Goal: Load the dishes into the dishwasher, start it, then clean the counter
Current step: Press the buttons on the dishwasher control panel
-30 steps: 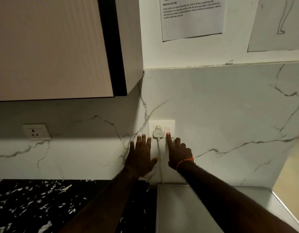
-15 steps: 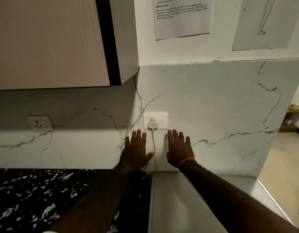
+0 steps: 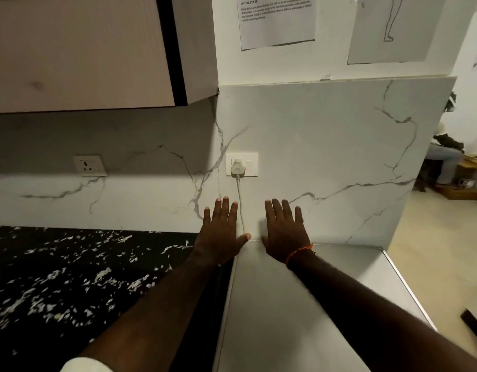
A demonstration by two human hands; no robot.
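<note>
Hands hovered flat and spread below the wall socket (image 3: 242, 164), which serves as the landmark in the head view. The left hand (image 3: 221, 234) lay below and slightly left of the socket, fingers straight and a little apart, thumb out toward the cord (image 3: 241, 208). The right hand (image 3: 284, 232) lay below and right of the socket, fingers likewise straight and fanned, with an orange thread band (image 3: 299, 253) at the wrist; neither held anything, and whether the palms touched the marble backsplash (image 3: 326, 146) could not be told. A white plug (image 3: 238, 167) sat in the socket, a small red light beside it, and the cord ran straight down between the two hands. Below the socket lay the pale steel top of the dishwasher (image 3: 299, 304); below and to the left stretched the black speckled worktop (image 3: 71, 277). Left of the socket was a second, bare outlet (image 3: 88, 165) under a wall cabinet (image 3: 79, 52). Above it hung two printed sheets (image 3: 277, 21).
</note>
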